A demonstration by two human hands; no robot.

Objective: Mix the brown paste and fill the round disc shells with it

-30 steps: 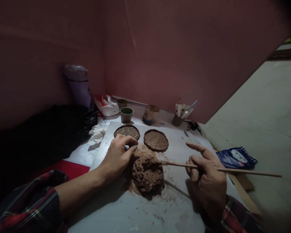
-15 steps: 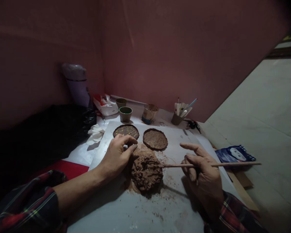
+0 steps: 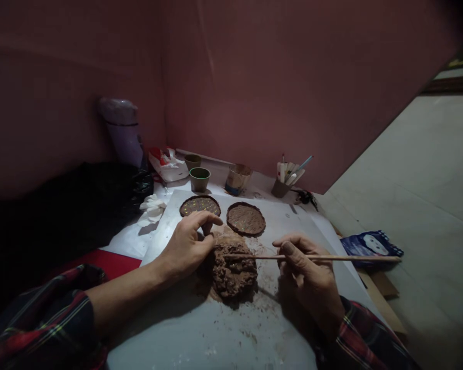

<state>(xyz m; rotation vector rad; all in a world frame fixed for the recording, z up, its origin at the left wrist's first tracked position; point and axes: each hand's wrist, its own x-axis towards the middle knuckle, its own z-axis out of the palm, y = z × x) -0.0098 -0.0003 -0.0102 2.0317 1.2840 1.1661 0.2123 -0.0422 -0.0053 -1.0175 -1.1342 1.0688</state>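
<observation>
brown mound [image 3: 233, 282] on a white board [image 3: 200, 341]: right hand [image 3: 310, 275], to its right, grasps a thin stick [image 3: 351, 258] reaching over its top; left hand [image 3: 189, 240], at its left, loosely curled, thumb and forefinger parted; round disc [image 3: 246, 219] beyond the mound.

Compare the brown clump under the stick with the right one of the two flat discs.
The clump is a thick, lumpy mound, while the disc is flat with a raised rim. The clump has the stick over its top; the disc has none over it. The clump sits nearer the person than the disc. Both are brown, roundish and on the white board.
</observation>
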